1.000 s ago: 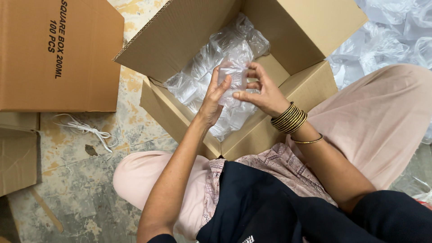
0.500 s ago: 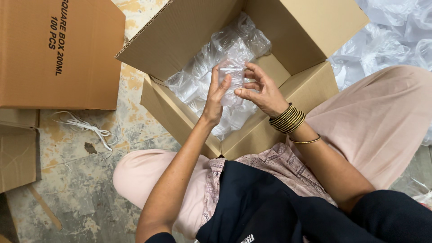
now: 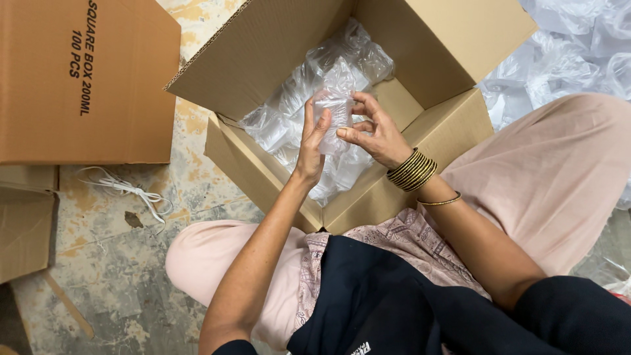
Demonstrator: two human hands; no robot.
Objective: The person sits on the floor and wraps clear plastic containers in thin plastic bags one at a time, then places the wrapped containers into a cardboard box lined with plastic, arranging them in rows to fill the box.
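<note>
I hold a small clear plastic container (image 3: 333, 112) between both hands above an open cardboard box (image 3: 263, 46). My left hand (image 3: 311, 148) presses its left side with fingers upright. My right hand (image 3: 374, 131), with gold bangles on the wrist, grips its right side with curled fingers. Below it, the box holds a clear plastic bag (image 3: 296, 98) packed with more transparent containers.
A closed printed cardboard carton (image 3: 85, 79) lies at the left on the worn floor, with a white string (image 3: 128, 190) near it. Flattened cardboard (image 3: 23, 230) sits at the far left edge. Crumpled clear plastic bags (image 3: 572, 46) pile up at the top right. My legs flank the box.
Both hands with the clear container have stayed over the box; the right fingers have shifted slightly on it.
</note>
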